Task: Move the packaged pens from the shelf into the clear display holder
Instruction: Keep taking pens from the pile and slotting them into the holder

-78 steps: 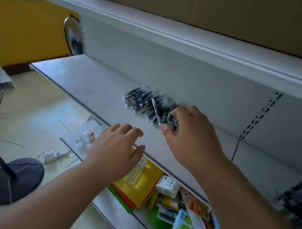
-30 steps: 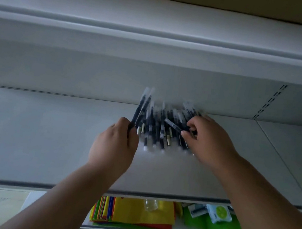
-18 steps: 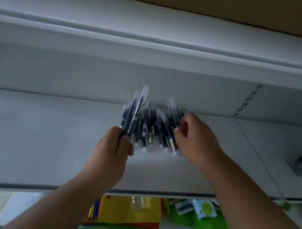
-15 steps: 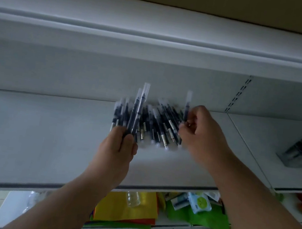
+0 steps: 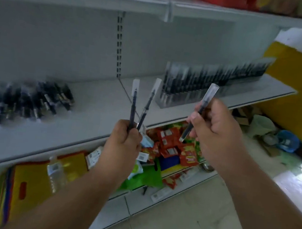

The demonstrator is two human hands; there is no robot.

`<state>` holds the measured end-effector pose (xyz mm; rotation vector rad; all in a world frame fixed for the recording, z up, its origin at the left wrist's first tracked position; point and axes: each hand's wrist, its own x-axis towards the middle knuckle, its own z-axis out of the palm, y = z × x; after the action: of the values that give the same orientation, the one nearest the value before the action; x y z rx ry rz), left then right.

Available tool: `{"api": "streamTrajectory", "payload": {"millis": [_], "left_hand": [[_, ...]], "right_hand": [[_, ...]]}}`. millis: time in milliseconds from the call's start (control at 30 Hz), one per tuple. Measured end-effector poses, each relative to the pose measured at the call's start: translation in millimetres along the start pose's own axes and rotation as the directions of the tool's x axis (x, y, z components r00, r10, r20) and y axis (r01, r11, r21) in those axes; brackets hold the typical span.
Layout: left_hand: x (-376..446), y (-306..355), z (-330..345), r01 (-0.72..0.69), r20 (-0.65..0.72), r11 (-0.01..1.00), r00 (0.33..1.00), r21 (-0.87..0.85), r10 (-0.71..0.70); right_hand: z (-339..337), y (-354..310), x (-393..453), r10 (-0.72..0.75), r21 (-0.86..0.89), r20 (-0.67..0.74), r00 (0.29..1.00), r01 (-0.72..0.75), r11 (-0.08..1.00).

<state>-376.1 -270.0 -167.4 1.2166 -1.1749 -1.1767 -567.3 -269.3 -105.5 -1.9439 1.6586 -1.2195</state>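
My left hand [image 5: 123, 139] is closed around two packaged pens [image 5: 140, 105], dark pens in clear sleeves that fan upward. One more packaged pen [image 5: 200, 107] is gripped in my right hand [image 5: 215, 131], tilted with its top to the right. Both hands are raised in front of the grey shelf [image 5: 91, 117]. A blurred pile of loose packaged pens [image 5: 22, 98] lies on the shelf at the left. The clear display holder [image 5: 206, 85], with a long row of upright pens in it, stands on the shelf to the right, beyond my hands.
Another shelf [image 5: 169, 6] overhangs above. The lower shelf holds yellow and coloured bags [image 5: 39, 184], a small clear bottle [image 5: 56, 171], red snack packets [image 5: 173, 142] and a green bag [image 5: 145, 175]. A blue bowl [image 5: 287, 141] sits on the floor at the right by a yellow wall.
Both hands have lifted away from the pen pile, each with pens in it. My view has swung right, so the pile is now at the left and the display holder is in view.
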Motion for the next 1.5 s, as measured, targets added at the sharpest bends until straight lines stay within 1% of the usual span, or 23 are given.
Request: {"api": "streamTrajectory", "payload": {"millis": [67,233,367,467,533,600,667,767,833,933,1033,1100,1167,1300,1400,1500], "left_hand": [[-11.4,2.3,51.0,-0.003,0.053,1.000,0.999,0.028,0.002],[-31.0,2.6,159.4,-0.063,0.126,0.992,0.991,0.107,0.050],[-27.8,2.0,212.4,-0.093,0.152,0.980,0.986,0.175,0.066],[-7.6,-3.0,244.3,-0.113,0.144,0.966,0.986,0.231,0.081],[9.5,-7.3,262.1,-0.098,0.146,0.969,0.987,0.227,0.066],[31.9,-10.0,285.8,-0.098,0.184,0.973,0.981,0.209,0.059],[56.9,-10.5,311.1,-0.075,0.221,0.983,0.975,0.167,0.037],[88.8,-6.9,346.2,-0.026,0.235,0.994,0.972,0.106,0.000],[110.0,-3.1,370.0,-0.027,0.268,0.995,0.963,0.093,0.001],[136.0,-0.5,399.0,-0.035,0.285,0.995,0.959,0.094,0.007],[157.5,-9.0,430.2,-0.060,0.251,0.991,0.968,0.118,0.028],[168.8,-14.7,450.0,-0.074,0.215,0.992,0.975,0.102,0.051],[184.2,-20.6,474.4,-0.075,0.162,0.993,0.985,0.088,0.060],[208.1,-23.2,522.0,-0.048,0.022,0.999,0.999,0.019,0.048],[219.8,-27.7,549.5,-0.057,-0.093,0.995,0.994,0.076,0.064],[226.8,-28.1,568.7,-0.041,-0.189,0.997,0.981,0.062,0.052]], "right_hand": [[-44.2,28.1,-10.2,0.032,-0.037,-0.045,0.998,-0.033,0.999],[-132.1,85.6,-29.8,0.068,-0.027,-0.147,0.987,-0.073,0.997],[-169.8,123.9,-23.3,0.099,-0.012,-0.176,0.979,-0.103,0.995],[-186.8,154.4,-3.7,0.123,-0.055,-0.191,0.974,-0.136,0.989],[-194.7,171.9,11.2,0.138,-0.080,-0.204,0.969,-0.157,0.984],[-206.5,191.3,30.3,0.139,-0.105,-0.236,0.962,-0.167,0.980],[-220.3,210.9,51.2,0.134,-0.145,-0.273,0.953,-0.179,0.973],[-243.9,236.7,78.8,0.144,-0.200,-0.275,0.951,-0.203,0.959],[-260.1,254.5,97.9,0.138,-0.183,-0.281,0.950,-0.194,0.964],[-273.7,282.7,123.5,0.132,-0.111,-0.280,0.951,-0.168,0.979],[-285.4,317.6,155.1,0.105,-0.118,-0.248,0.963,-0.137,0.984],[-293.7,340.5,177.9,0.075,-0.146,-0.217,0.973,-0.108,0.983],[-306.5,367.0,209.4,0.037,-0.125,-0.197,0.980,-0.062,0.990],[-324.6,415.2,287.5,-0.046,-0.113,-0.115,0.992,0.033,0.993],[-328.7,446.0,337.7,-0.136,-0.099,-0.075,0.988,0.128,0.987],[-322.6,464.0,374.2,-0.187,-0.084,-0.002,0.982,0.186,0.979]]}}
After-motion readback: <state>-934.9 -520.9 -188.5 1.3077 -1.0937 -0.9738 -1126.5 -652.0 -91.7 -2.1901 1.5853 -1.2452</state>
